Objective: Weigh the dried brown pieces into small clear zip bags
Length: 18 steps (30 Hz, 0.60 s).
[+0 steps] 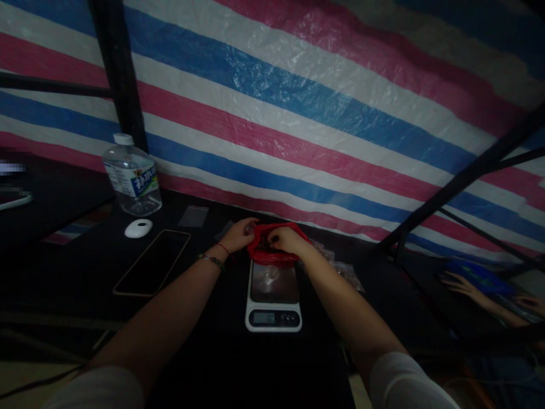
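A red plastic bag (279, 259) sits open on the black bench (221, 326), just behind the digital kitchen scale (275, 289), its near rim lapping the far edge of the metal plate; small dark pieces (264, 245) lie inside; the right hand (284, 238) reaches in with fingers bunched narrow among them, though I cannot tell whether it pinches any; the left hand (240, 234) is curled at the bag's left rim, too dim to tell whether it grips; should that rim be loose, a quick pull by the right hand could tip the bag and scatter pieces; should the bag sag onto the plate, its weight could falsify the reading; filled clear packets (347, 274) lie beside the right forearm, where a sideways sweep could shove them; leftward lie a flat clear bag (193, 216), a smartphone (152, 264) and a white rounded gadget (138, 228), with an upright plastic bottle (133, 184) behind; a striped tarpaulin (272, 130) hangs beyond; at far right shows a co-worker's hand (460, 284) near something blue (479, 275).
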Tool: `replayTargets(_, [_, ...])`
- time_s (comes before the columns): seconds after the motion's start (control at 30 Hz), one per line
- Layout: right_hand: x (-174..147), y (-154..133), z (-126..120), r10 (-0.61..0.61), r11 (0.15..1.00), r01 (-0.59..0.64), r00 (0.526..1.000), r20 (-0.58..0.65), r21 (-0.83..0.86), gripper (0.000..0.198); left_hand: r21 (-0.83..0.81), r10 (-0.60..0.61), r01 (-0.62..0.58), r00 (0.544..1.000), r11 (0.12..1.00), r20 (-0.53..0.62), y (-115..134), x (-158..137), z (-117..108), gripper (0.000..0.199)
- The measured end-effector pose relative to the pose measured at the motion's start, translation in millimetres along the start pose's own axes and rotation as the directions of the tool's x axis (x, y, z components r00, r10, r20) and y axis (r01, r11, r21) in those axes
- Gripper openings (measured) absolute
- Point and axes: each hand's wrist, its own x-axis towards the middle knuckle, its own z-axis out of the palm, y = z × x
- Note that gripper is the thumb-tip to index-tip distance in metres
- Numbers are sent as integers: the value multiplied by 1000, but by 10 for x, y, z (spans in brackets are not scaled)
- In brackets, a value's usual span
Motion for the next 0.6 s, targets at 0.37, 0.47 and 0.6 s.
replayTargets(0.37, [-625,-674,-354,-191,980,196,976,-102,37,20,-14,30,-30,1000,999,1,-53,10,4,54])
replayTargets(0.47, [-739,-770,-280,-224,974,225,970,-90,-1,18,-10,21,-21,1000,1000,-7,3,-1,-6,54])
replayTargets(0.6, [-783,-819,-141,-237,971,234,969,-66,-55,14,-1,-4,4,1000,1000,-12,109,-29,-40,55])
